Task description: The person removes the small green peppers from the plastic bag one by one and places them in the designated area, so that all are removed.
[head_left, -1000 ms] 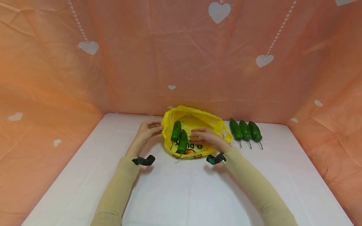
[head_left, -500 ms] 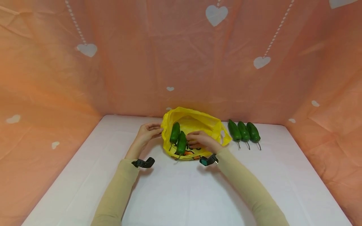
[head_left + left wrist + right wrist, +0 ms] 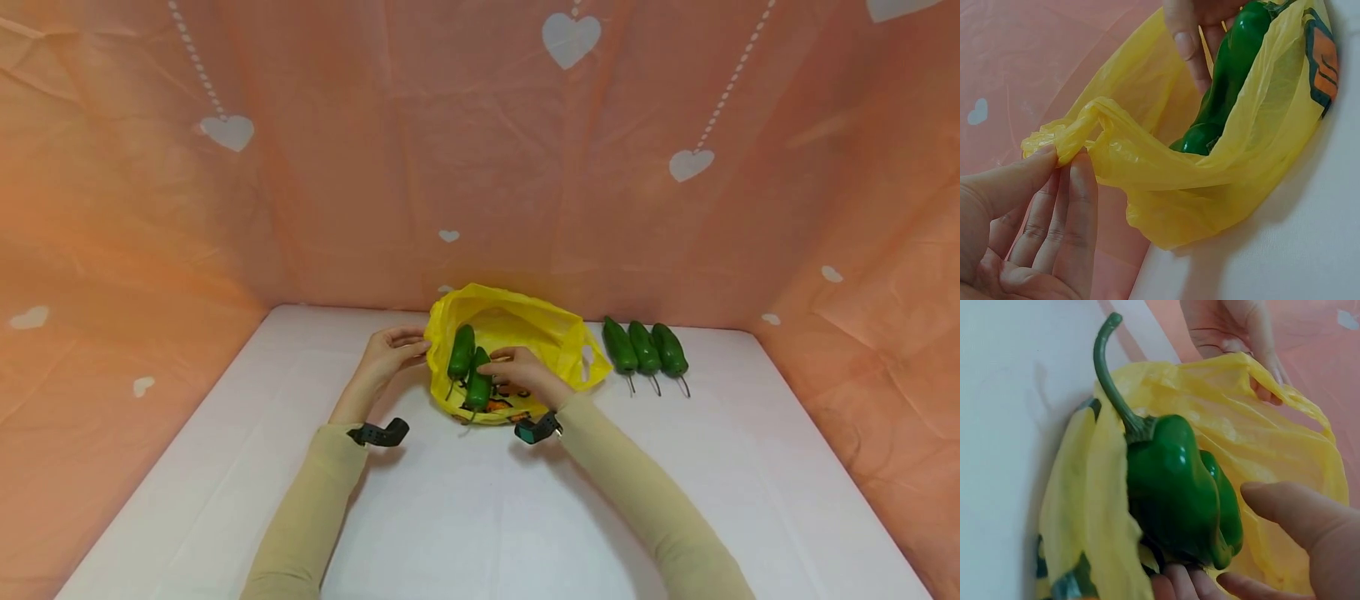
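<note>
A yellow plastic bag [image 3: 528, 321] lies with its mouth spread toward me. Two green peppers, a rear one [image 3: 461, 352] and a front one [image 3: 477, 393], rest side by side inside it, stems pointing out toward me. With thumb and fingertips my left hand [image 3: 386, 358] pinches the left edge of the bag, plainest in the left wrist view. My right hand [image 3: 520, 372] reaches into the mouth, its fingertips over the front pepper in the head view. In the right wrist view its fingers [image 3: 1186, 584] lie along that pepper's side, while the thumb stands apart from it.
Three more green peppers [image 3: 646, 347] lie in a row on the white tablecloth [image 3: 450, 517], right of the bag. An orange cloth backdrop [image 3: 337, 167] with white hearts rises behind and on both sides. A black wrist device sits on each arm.
My right hand has moved left inside the bag, from beside the peppers to the front one. The left hand keeps its pinch on the bag's edge. The peppers stay about where they were.
</note>
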